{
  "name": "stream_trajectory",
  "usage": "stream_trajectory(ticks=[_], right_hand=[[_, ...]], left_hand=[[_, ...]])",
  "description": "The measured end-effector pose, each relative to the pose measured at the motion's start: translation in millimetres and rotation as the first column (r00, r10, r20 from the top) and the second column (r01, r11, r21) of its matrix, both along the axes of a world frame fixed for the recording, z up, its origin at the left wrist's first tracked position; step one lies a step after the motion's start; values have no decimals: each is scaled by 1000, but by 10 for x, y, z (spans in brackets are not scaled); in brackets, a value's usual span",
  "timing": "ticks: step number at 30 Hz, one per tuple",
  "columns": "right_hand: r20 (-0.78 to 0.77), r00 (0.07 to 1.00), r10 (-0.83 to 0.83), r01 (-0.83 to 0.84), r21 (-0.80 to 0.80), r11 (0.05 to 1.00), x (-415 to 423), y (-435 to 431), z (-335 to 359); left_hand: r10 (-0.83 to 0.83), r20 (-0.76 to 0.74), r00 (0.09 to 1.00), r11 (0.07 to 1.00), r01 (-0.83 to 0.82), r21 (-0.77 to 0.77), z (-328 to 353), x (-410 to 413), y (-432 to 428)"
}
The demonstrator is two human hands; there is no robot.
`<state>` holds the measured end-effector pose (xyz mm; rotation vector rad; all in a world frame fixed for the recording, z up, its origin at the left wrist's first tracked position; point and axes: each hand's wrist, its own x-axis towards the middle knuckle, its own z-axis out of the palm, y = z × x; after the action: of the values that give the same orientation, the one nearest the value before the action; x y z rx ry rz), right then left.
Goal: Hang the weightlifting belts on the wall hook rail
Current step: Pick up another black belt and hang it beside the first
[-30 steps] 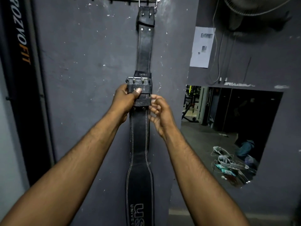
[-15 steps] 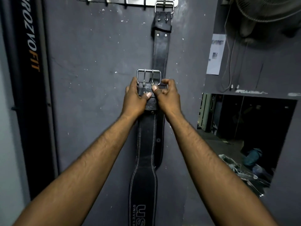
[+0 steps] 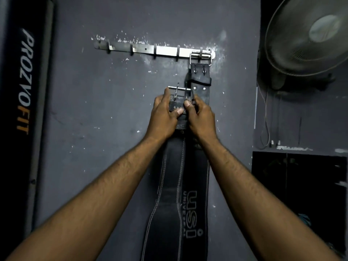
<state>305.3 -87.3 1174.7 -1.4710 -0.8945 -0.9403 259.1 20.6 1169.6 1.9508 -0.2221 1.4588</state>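
Grip: left hand (image 3: 162,115) and right hand (image 3: 202,117) pinch buckle end of loose belt (image 3: 170,178) below hook rail (image 3: 150,50); second belt (image 3: 200,78) hangs from rail

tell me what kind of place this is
Probably a gym: a black stitched leather weightlifting belt held up, another black leather belt hung on the steel wall hook rail, and a black PROZVOFIT-printed pad.

- hook rail (image 3: 165,51): steel, on wall
- hung belt (image 3: 200,78): black, buckle on rightmost hook
- second belt (image 3: 169,185): black, white-stitched, buckle up, below rail, unhooked
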Motion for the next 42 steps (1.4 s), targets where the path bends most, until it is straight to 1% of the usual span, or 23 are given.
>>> stream_trajectory(ticks=[4,7,10,12,15,17,19,21,23,25,27,29,31,33,35,38,40,42], right_hand=[[45,999,-14,13,14,1000,245,182,660],[87,993,-74,73,17,997,427,273,1133],[113,990,-81,80,14,997,516,319,1535],[120,984,-129,133,-30,991,580,338,1737],[123,958,-259,277,-166,946,645,364,1926],[103,943,-318,334,-267,904,667,386,1972],[102,924,-369,381,-343,859,661,412,1972],[151,884,-443,466,-362,807,613,421,1893],[199,857,-476,515,-379,769,543,442,1733],[200,868,-454,495,-391,776,500,484,1505],[225,890,-398,453,-322,831,497,539,1215],[245,917,-314,371,-238,898,474,560,872],[165,957,-239,270,-205,941,445,556,507],[22,981,-195,195,-191,962,435,515,133],[-141,976,-168,137,-207,969,438,468,-200],[-283,953,-112,54,-204,977,467,422,-493],[-373,926,-63,-38,-258,965,473,383,-610],[-463,886,3,-165,-311,936,473,334,-728]], left_hand=[[39,53,998,999,-41,35,654,212,148],[51,60,997,996,-55,69,1140,347,251],[52,64,997,993,-58,101,1530,459,363],[63,47,997,992,-67,109,1741,569,445],[79,-26,997,990,-76,116,1972,727,579],[60,-75,995,993,-52,108,1986,779,639],[40,-80,996,995,-32,99,1870,756,618],[3,-68,998,996,3,88,1718,779,634],[-74,-71,995,996,77,48,1591,877,696],[-130,-78,988,992,130,-10,1395,841,647],[-155,-81,985,988,154,-27,1146,775,585],[-211,-59,976,977,209,-41,849,725,581],[-244,-92,965,969,240,-52,502,739,634],[-237,-161,958,971,228,-74,134,725,667],[-207,-219,954,977,189,-101,-226,641,625],[-211,-293,933,973,171,-155,-611,511,596],[-300,-324,897,943,228,-242,-766,413,597],[-421,-359,833,896,319,-310,-875,304,598]])
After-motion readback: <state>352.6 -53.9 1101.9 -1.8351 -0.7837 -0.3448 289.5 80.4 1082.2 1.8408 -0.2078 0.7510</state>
